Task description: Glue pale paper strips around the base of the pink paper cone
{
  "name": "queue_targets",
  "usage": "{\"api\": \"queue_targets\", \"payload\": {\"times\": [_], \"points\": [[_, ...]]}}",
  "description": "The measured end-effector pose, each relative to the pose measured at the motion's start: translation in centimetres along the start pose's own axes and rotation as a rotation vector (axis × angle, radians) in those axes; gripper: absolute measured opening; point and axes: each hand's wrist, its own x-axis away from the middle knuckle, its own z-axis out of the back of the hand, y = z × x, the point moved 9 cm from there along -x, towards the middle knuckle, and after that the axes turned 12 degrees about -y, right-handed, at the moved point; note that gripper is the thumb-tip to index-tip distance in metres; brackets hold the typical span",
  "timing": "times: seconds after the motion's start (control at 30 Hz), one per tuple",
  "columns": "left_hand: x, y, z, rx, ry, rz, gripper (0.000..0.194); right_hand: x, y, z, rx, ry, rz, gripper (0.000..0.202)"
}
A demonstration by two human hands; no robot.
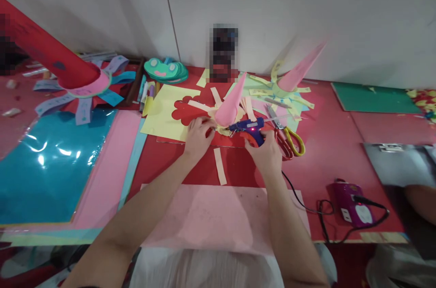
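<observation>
A blue glue gun [252,126] with an orange trigger and a small red light is in my right hand [267,149], fingers wrapped round its handle. The nozzle points left, close to the foot of a pink paper cone [232,102]. This cone stands upright, leaning slightly right, on a pale yellow paper base with paper strips sticking out. My left hand [199,137] is closed in a pinch at the base's left edge, near the nozzle; what lies between the fingertips is too small to make out. A loose cream paper strip [220,166] lies nearer me.
Scissors [294,141] with yellow and red handles lie right of the glue gun. A cord runs to a purple power socket [352,204]. Another pink cone [303,67] stands behind, a tall red paper tube [51,47] at left, and green frog cutouts [165,71] near the wall.
</observation>
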Motion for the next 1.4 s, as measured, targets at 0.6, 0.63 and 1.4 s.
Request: {"api": "queue_targets", "payload": {"times": [0.6,0.63,1.4], "points": [[-0.1,-0.2,-0.1,0.035,0.008,-0.005,0.013,0.7,-0.9,0.7,0.061,0.103,0.096,0.039],[-0.1,-0.2,-0.1,0.037,0.006,-0.006,0.013,0.7,-1.0,0.7,0.059,0.101,0.097,0.039],[-0.1,-0.3,-0.1,0.054,0.008,-0.002,0.014,1.1,-0.9,1.3,0.091,0.124,0.055,0.036]]}}
